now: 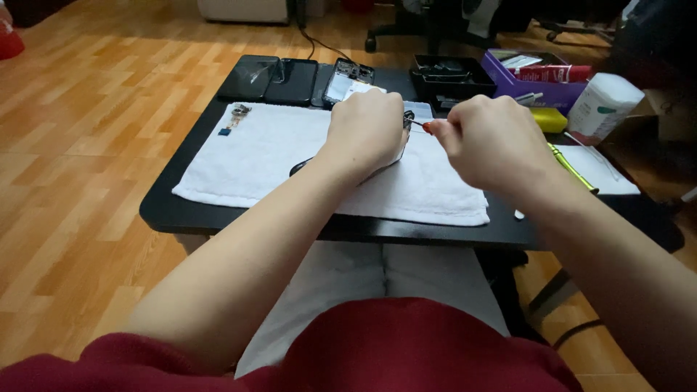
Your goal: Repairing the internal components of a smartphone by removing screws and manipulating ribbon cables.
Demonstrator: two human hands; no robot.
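Left hand (367,131): closed down over a dark device (299,168) on the white towel (254,156); only the device's rounded end shows, poking out beside the wrist. Grip clamped on the device, pinning it flat.

Right hand (494,141): just right of the left, fingers pinched together on a small screwdriver (425,127) with an orange-red collar; tip aimed at the device under the left fingertips, tip itself hidden.

Towel: spread under both hands, covering most of the black surface (181,214).

Beyond the left hand: two dark phones (268,78) lying side by side, and an opened phone (347,78) with its insides showing. Far left of the grip, on the towel: a small loose part (236,116).

Beyond the right hand: black tray (450,76), purple box (534,83), white tub (604,105). Right of it: green tool (570,167) on a sheet of paper.

Handling note, by judgement: driver best kept square to the screw, with light downward pressure and slow turns; device held firmly against the towel to stop sliding; freed screws liable to roll or snag in the towel pile.
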